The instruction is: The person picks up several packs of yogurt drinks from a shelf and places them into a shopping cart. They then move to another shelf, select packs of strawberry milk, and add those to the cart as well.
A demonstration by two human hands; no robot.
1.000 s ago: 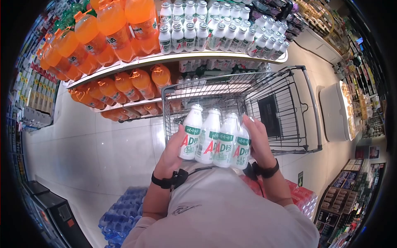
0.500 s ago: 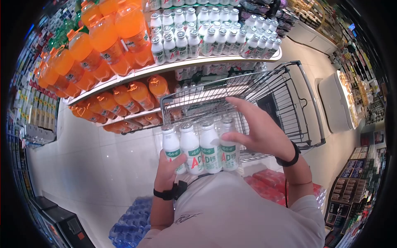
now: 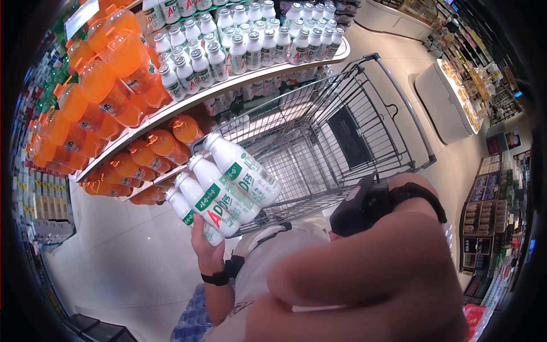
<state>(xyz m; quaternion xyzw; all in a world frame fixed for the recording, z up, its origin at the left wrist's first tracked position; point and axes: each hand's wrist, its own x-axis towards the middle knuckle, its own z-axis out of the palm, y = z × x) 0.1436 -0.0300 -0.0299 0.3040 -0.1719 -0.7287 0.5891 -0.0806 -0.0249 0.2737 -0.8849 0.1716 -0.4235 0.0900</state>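
Note:
A pack of white AD milk drink bottles point(image 3: 225, 188) with green and red lettering tilts over the near left edge of the shopping cart point(image 3: 296, 148). My left hand point(image 3: 206, 246) grips the pack's lower left end, its thumb against the nearest bottle. Large and blurred, my right hand point(image 3: 364, 279) is raised close to the camera, away from the bottles. Its fingers are bent, but the fingertips are not clearly visible. A black device on a strap point(image 3: 364, 205) sits at the right wrist.
Beyond the cart, a shelf point(image 3: 211, 94) carries rows of similar white bottles point(image 3: 250, 48) and large orange drink bottles point(image 3: 122, 62). A white display bin point(image 3: 444, 102) stands at right. Blue-wrapped packs point(image 3: 191, 316) lie low at left.
The pack has tilted and shifted left, its top leaning over the cart's edge. My right hand has left the pack and come up near the camera. The view has turned somewhat.

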